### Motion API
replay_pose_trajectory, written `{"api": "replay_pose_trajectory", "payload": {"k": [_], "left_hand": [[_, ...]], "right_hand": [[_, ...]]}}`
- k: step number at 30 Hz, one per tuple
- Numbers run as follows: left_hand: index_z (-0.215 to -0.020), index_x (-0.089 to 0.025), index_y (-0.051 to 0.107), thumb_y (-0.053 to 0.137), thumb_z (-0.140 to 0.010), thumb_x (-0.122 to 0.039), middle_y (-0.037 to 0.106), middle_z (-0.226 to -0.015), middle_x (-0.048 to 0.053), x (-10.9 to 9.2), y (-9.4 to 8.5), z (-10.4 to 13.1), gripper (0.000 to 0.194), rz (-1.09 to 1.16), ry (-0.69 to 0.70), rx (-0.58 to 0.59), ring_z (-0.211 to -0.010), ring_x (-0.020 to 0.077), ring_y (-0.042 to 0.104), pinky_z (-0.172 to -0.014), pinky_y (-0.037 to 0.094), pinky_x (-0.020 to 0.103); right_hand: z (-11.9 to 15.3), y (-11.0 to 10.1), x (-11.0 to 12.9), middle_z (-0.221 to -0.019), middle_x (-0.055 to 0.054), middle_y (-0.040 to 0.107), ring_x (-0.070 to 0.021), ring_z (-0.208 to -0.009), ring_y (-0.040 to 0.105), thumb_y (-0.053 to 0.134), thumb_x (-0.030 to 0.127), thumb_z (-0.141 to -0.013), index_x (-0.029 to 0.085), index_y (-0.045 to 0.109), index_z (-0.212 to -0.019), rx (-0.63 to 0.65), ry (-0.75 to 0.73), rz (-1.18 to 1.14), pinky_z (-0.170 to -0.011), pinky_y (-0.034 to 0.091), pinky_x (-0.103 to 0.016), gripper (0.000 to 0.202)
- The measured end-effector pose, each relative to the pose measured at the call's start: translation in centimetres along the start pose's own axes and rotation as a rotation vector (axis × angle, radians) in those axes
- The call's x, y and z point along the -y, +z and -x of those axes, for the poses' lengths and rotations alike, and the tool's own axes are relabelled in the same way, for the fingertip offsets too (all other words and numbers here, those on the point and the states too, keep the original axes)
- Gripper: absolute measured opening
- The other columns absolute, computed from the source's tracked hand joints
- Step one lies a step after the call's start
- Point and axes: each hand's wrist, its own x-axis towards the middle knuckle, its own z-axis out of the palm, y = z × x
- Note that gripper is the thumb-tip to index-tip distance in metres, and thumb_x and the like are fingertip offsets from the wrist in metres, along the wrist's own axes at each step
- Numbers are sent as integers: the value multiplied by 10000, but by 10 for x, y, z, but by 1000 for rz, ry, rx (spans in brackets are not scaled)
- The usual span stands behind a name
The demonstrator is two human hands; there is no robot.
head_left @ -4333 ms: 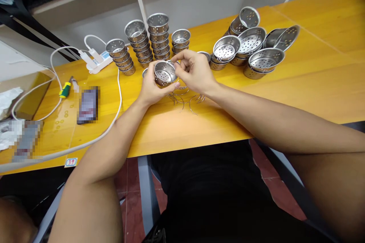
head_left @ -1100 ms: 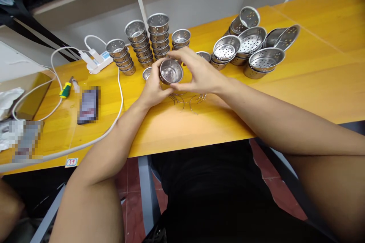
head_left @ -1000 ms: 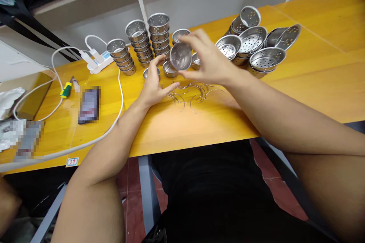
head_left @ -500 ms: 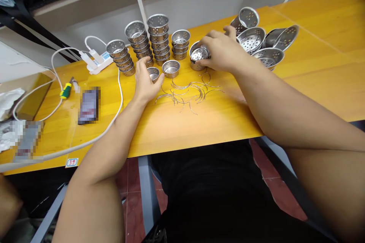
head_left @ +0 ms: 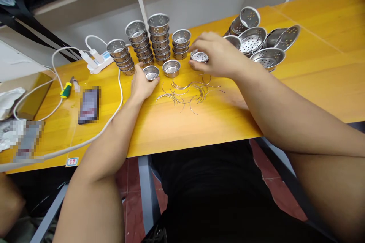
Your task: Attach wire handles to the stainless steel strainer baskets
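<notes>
My left hand [head_left: 142, 85] is around a small perforated metal cup [head_left: 151, 73], thumb at its near side and fingers at its left. My right hand [head_left: 213, 55] curves over another perforated cup [head_left: 199, 57], with thumb and fingers at its rim; the hand hides its right side. Between the hands a single cup [head_left: 171, 69] stands upright on the table. Thin curved metal wires [head_left: 188, 93] lie loosely in front of the cups.
Upright cup stacks stand behind, such as a tall stack [head_left: 159, 40] and a short one [head_left: 181, 44]. Tilted cups [head_left: 252, 40] are heaped at right. At left are a power strip [head_left: 99, 62], white cable, a green-yellow tool [head_left: 66, 90] and a blurred dark device [head_left: 89, 106].
My left hand has shifted slightly left, and more of its cup shows. My right hand has moved a little left and down, uncovering a cup in the heap at right.
</notes>
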Motion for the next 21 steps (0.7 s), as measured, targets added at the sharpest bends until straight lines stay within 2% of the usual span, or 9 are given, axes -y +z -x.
{"api": "replay_pose_trajectory", "payload": {"k": [2, 5, 7, 10, 14, 18, 21], "left_hand": [[-1638, -312, 415, 1126, -840, -540, 666, -1733, 220, -9, -1, -4, 1093, 11, -98, -28, -1710, 470, 680, -1554, 436, 801], [-1682, -312, 391, 1144, -800, -628, 591, -1834, 231, -26, -1, -6, 1201, 43, -57, -23, -1799, 478, 593, -1589, 402, 762], [-1686, -323, 411, 1127, -811, -690, 574, -1863, 218, -34, -1, -6, 1188, 48, -21, -17, -1843, 482, 546, -1611, 368, 755], [-1678, -324, 445, 1102, -840, -726, 586, -1861, 209, -39, -1, -4, 1139, 44, -2, -16, -1860, 488, 527, -1620, 348, 763], [-1666, -318, 460, 1110, -842, -693, 600, -1852, 205, -36, -2, -3, 1115, 48, 3, -22, -1845, 493, 540, -1622, 342, 772], [-1685, -317, 450, 1110, -843, -675, 596, -1851, 194, -35, -3, -4, 1128, 23, -18, -2, -1856, 489, 522, -1631, 333, 734], [-1681, -317, 441, 1111, -829, -696, 589, -1852, 195, -36, -4, -4, 1148, 5, -33, 11, -1841, 486, 537, -1627, 351, 704]], "right_hand": [[2, 7, 14, -1282, -150, 886, -432, -1310, 763, 844, 609, -1104, 294, 895, -1346, 145, -8, 20, -1169, 601, -607, 400], [4, 22, 27, -1247, -159, 874, -372, -1127, 813, 857, 486, -1091, 227, 905, -1242, 394, 3, 109, -1028, 617, -522, 303], [3, 32, 32, -1239, -157, 868, -338, -1073, 810, 826, 404, -1106, 220, 905, -1159, 472, 8, 174, -988, 611, -487, 207], [0, 42, 36, -1201, -131, 877, -309, -1039, 795, 768, 275, -1104, 235, 897, -1084, 481, 2, 219, -948, 594, -458, 137], [-3, 44, 41, -1129, -116, 885, -291, -978, 768, 735, 147, -1052, 232, 862, -997, 508, 28, 223, -867, 525, -423, 163], [-1, 40, 48, -1106, -123, 841, -267, -923, 700, 716, 121, -1050, 212, 792, -965, 573, 13, 247, -840, 468, -397, 145], [1, 38, 51, -1098, -118, 796, -240, -876, 639, 714, 123, -1064, 212, 736, -951, 546, -5, 202, -844, 461, -379, 146]]}}
